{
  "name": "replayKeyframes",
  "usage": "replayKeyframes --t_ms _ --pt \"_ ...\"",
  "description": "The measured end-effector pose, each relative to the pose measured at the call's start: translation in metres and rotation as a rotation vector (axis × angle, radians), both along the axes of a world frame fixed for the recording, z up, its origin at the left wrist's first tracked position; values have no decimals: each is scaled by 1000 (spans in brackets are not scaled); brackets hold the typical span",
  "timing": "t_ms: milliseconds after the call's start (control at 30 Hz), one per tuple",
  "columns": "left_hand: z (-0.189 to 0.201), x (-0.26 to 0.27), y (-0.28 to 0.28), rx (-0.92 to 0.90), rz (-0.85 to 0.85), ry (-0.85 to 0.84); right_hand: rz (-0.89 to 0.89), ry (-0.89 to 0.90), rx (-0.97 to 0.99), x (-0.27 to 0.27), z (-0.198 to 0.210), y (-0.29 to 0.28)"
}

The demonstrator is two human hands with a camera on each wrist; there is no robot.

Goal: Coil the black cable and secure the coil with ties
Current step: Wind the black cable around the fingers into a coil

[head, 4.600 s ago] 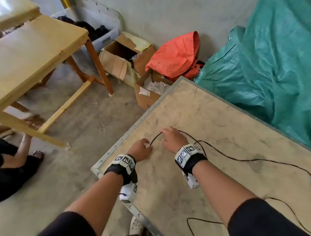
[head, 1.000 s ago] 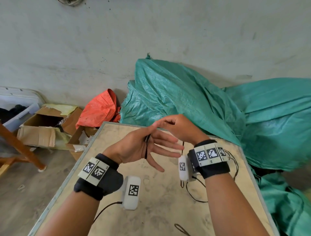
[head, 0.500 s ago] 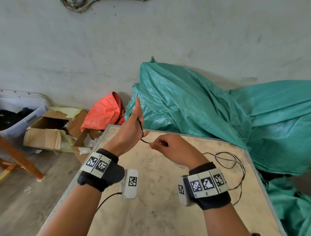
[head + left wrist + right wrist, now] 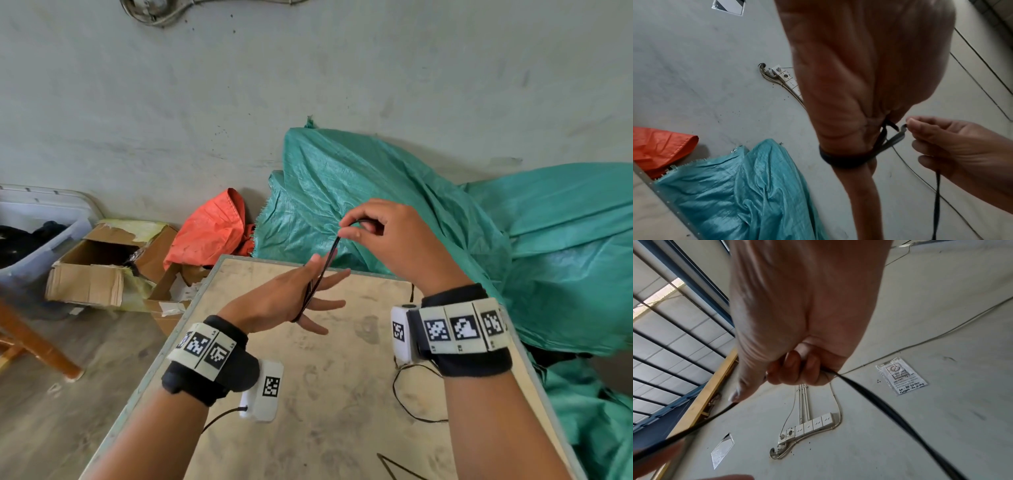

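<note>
A thin black cable (image 4: pixel 322 270) is wound in loops around my left hand (image 4: pixel 294 301), which is held above the table (image 4: pixel 329 394) with its fingers straight and spread. In the left wrist view the loops (image 4: pixel 844 160) cross the hand below the thumb. My right hand (image 4: pixel 349 229) is higher and to the right, pinching the cable between thumb and forefinger and holding it taut up from the left hand. In the right wrist view the cable (image 4: pixel 869 395) leaves my curled right fingers (image 4: pixel 797 369). Slack cable (image 4: pixel 407 411) lies on the table under my right wrist.
A teal tarp (image 4: pixel 411 192) is heaped behind and to the right of the table. An orange bag (image 4: pixel 209 229), open cardboard boxes (image 4: pixel 102 260) and a plastic bin (image 4: pixel 34 226) sit on the floor at left. A wooden leg (image 4: pixel 34 342) stands at far left.
My right hand has risen from beside the left hand to above it, drawing the cable up. My left hand has tipped from upright to level, fingers pointing right.
</note>
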State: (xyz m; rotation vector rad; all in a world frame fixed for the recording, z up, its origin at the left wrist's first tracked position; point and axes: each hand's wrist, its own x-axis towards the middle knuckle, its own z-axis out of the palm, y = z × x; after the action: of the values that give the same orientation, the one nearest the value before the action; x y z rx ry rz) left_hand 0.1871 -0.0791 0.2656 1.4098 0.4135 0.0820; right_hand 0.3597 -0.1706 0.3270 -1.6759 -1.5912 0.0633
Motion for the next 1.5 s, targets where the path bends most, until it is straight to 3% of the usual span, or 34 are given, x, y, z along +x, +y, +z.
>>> replayKeyframes --t_ms 200,367,500,633,800,900,1067,1133,1267,1367,1500 --pt "3 0 -8 -147 -138 -35 63 37 11 2 1 18" --pt "11 -4 -10 -245 -273 -79 103 174 -138 7 -14 32" --pt "13 -7 -5 -357 -298 -227 219 306 -306 7 -45 34" --pt "12 -3 1 -397 8 -413 195 246 -357 -15 -75 25" --pt "13 3 11 -308 430 -466 171 306 -389 -44 -88 15" --pt "11 4 16 -192 538 -424 142 239 -391 -46 -81 12" --pt "2 4 25 164 619 -236 156 133 -371 -41 -52 1" --pt "-1 3 25 231 589 -176 150 66 -330 -39 -38 -2" --pt "-2 1 16 68 376 -88 120 -26 -240 -26 -14 -3" --pt "-1 0 10 -13 182 -32 102 8 -129 -14 -5 2" --pt "1 -2 4 -149 54 -27 130 63 -57 -2 -2 14"
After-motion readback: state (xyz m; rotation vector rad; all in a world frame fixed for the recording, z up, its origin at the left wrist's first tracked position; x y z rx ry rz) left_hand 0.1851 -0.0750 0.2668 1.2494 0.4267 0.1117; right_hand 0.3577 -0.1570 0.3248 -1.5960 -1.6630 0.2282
